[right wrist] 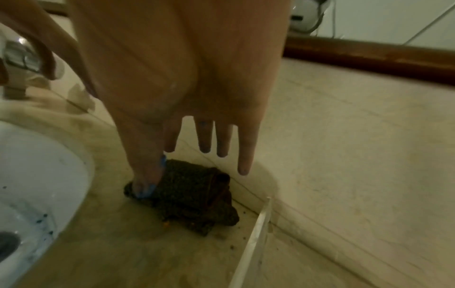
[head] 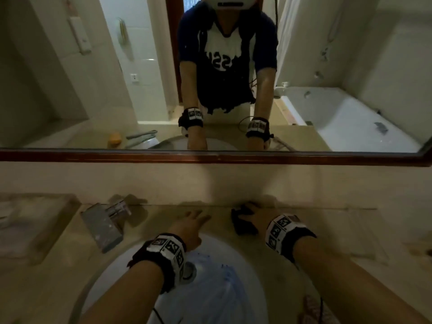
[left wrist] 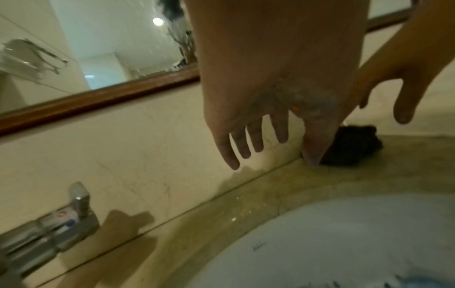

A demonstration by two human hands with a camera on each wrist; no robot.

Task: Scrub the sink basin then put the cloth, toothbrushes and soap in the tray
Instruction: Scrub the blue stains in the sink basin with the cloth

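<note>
Both hands spread above the table, right hand [right wrist: 187, 93] thumb laid on the dark cloth [right wrist: 192, 196], fingers [right wrist: 205, 140] straight, left hand [left wrist: 265, 101] fingers splayed, nothing held.

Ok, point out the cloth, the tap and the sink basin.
cloth [right wrist: 187, 196], right wrist view, middle of the dark folded bundle.
tap [head: 102, 226], head view, top of the metal spout.
sink basin [head: 233, 258], head view, bare white inner wall.
</note>
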